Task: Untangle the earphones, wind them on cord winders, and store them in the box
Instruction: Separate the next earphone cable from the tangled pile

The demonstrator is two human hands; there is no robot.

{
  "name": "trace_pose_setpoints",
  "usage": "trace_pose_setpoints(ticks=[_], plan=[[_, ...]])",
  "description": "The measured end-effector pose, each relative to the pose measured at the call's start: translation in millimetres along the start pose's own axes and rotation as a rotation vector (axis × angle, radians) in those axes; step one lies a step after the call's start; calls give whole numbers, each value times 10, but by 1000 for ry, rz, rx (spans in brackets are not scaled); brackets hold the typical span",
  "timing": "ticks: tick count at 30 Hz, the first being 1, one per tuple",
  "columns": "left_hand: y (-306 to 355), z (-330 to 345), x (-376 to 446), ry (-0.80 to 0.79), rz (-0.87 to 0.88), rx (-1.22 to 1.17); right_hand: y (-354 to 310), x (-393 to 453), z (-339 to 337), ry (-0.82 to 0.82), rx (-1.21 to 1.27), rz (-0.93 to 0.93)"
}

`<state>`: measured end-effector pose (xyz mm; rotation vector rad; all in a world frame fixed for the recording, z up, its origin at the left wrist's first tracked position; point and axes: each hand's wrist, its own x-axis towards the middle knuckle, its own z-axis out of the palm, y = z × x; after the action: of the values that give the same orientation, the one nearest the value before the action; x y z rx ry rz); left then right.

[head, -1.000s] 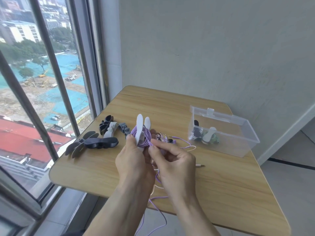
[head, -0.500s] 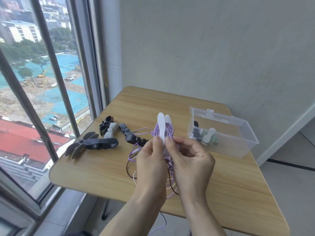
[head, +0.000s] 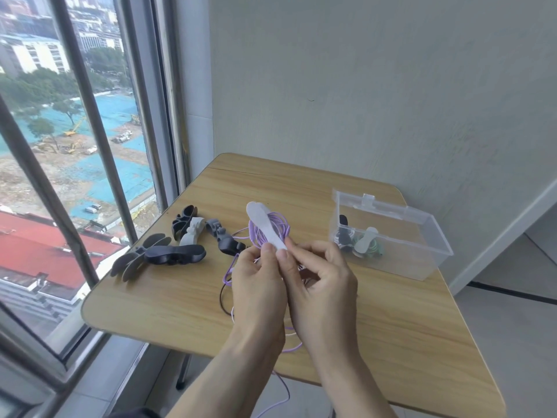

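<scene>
A white cord winder [head: 264, 226] with purple earphone cord [head: 281, 224] coiled round it is held up over the table's middle. My left hand [head: 258, 279] pinches its lower end, and my right hand [head: 321, 276] pinches the same end from the right. Loose purple and dark cord [head: 226, 292] trails below my hands and over the table's near edge. The clear plastic box [head: 422, 248] stands open at the right with two wound earphones [head: 360, 241] inside.
Several spare winders, black, grey and white [head: 193, 233], lie at the table's left by the window [head: 75, 176]. The small wooden table [head: 391, 342] stands against a grey wall, with floor beyond its right edge.
The winder with its purple coil has tilted so its top leans left. My right hand's fingers have moved onto its lower end beside the left thumb. Both hands stay over the table's middle.
</scene>
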<state>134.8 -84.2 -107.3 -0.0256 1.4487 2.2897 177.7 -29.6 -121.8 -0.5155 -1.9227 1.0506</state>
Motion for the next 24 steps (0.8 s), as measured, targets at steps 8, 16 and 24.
trace_pose_setpoints(ticks=[8, 16, 24], plan=[[9, -13, 43, -237, 89, 276, 128, 192, -189, 99, 113, 148], [97, -36, 96, -442, 425, 896, 306, 888, -992, 427, -120, 221], [4, -148, 310, -316, 703, 1216, 618, 1661, -1313, 71, -836, 593]])
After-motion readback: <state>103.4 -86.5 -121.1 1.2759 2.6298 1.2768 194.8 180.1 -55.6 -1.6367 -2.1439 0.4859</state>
